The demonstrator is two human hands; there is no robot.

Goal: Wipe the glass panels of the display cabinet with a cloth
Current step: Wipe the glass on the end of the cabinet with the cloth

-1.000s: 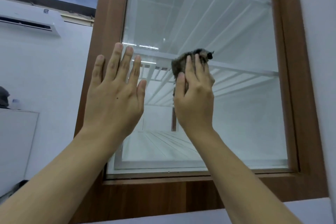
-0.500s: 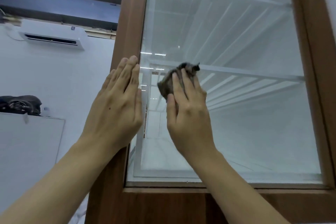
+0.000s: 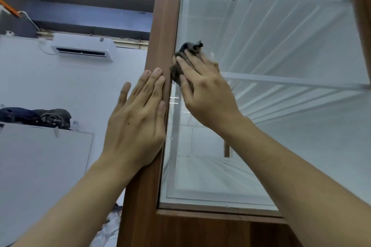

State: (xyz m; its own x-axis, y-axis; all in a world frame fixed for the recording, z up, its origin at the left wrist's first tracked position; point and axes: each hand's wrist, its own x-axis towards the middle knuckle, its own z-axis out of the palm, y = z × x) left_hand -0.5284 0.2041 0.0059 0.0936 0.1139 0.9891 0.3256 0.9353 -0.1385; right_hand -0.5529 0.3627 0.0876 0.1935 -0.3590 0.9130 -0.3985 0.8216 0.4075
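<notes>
Since both hands lie flat – left hand (image 3: 136, 120) on the frame (image 3: 166, 26), right hand (image 3: 206, 94) pressing the cloth (image 3: 176, 72) – it may slip free

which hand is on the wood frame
The left hand, flat on the brown frame; the right hand presses the dark cloth against the glass.
</notes>
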